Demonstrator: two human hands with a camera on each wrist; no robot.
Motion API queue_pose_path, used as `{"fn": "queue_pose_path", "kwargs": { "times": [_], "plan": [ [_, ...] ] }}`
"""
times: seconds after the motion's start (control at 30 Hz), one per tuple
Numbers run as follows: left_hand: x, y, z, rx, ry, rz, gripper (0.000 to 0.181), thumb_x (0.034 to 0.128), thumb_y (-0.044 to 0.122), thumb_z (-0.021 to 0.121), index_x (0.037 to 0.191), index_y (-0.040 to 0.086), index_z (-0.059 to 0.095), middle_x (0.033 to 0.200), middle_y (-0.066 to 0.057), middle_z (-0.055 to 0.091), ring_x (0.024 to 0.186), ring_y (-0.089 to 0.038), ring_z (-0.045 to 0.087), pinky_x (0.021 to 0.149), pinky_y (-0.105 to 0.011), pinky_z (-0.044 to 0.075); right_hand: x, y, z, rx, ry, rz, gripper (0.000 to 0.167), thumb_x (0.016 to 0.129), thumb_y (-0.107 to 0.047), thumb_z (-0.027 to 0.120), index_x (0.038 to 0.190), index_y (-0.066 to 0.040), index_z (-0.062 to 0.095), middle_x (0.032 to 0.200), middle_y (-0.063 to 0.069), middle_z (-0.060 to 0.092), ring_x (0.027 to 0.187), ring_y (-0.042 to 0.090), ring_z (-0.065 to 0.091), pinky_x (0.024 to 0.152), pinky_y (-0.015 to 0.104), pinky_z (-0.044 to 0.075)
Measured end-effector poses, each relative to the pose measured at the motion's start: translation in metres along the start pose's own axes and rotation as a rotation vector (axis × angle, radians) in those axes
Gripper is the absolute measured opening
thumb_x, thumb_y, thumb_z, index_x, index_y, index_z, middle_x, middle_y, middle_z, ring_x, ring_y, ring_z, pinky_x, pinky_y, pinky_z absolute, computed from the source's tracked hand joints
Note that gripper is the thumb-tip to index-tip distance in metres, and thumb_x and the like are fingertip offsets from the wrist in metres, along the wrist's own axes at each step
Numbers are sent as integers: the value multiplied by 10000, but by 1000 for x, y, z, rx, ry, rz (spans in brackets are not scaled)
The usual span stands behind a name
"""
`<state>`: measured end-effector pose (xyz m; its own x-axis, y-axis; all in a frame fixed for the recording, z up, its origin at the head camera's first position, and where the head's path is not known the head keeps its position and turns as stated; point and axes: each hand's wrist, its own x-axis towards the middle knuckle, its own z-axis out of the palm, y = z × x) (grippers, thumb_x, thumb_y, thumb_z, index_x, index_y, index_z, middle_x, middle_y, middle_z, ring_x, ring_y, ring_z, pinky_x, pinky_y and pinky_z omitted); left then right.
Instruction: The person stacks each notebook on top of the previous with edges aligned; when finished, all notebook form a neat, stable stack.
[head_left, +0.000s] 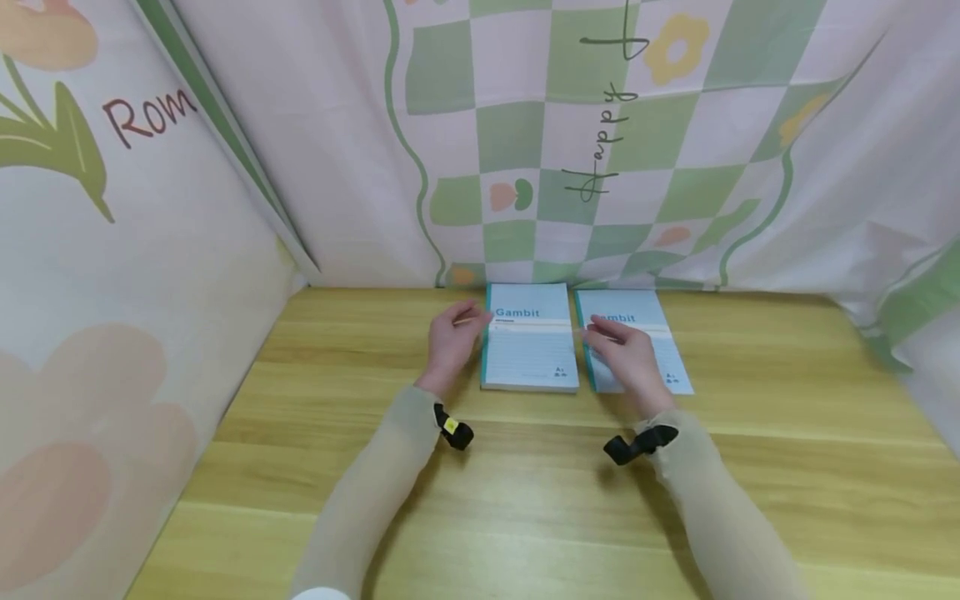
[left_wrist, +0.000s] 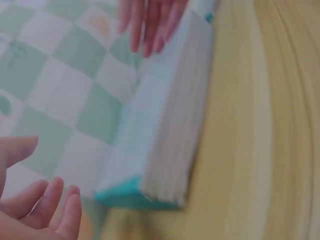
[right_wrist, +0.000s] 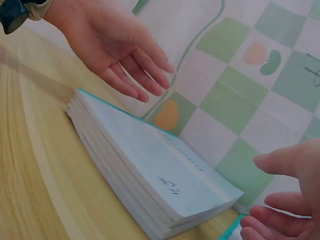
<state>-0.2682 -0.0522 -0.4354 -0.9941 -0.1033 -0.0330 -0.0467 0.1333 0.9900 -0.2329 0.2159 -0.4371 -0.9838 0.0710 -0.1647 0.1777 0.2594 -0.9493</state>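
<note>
A stack of light-blue notebooks (head_left: pixel 529 354) with a teal spine lies by the back edge, "Gambit" on its top cover. Several layers show in the stack (right_wrist: pixel 135 165) in the right wrist view. Beside it on the right lies another Gambit notebook (head_left: pixel 671 354), partly covered by my right hand (head_left: pixel 628 358). That hand hovers over its left part, fingers relaxed, holding nothing. My left hand (head_left: pixel 452 340) is at the left side of the stack, fingers loosely bent and empty. In the right wrist view the left hand (right_wrist: pixel 112 50) is apart from the stack.
The wooden table (head_left: pixel 487 508) ends at a checked green-and-white curtain (head_left: pixel 510 137) right behind the notebooks. Another printed cloth (head_left: pixel 112 275) hangs along the left side. Each wrist wears a black strap with a camera (head_left: pixel 633 446).
</note>
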Motion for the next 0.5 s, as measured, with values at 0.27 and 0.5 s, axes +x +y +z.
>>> {"fn": "queue_pose_path", "kwargs": {
  "times": [0.27,0.5],
  "plan": [
    [-23,18,6,-23,-123,50,446,944,266,758,1346,103,654,1190,15,708,1134,-165,631,974,-323,519,-11,0,-26,-21,34,-33,738,977,-486,662,1548,-81,426,1510,129,497,1405,266,417,1135,428,381],
    [-47,12,21,-52,-245,64,445,944,259,758,1340,81,660,1176,14,722,1102,-147,654,954,-308,530,-23,11,-49,-42,55,-42,781,969,-508,659,1555,-59,403,1527,165,467,1392,290,437,1018,201,454]
  ]
}}
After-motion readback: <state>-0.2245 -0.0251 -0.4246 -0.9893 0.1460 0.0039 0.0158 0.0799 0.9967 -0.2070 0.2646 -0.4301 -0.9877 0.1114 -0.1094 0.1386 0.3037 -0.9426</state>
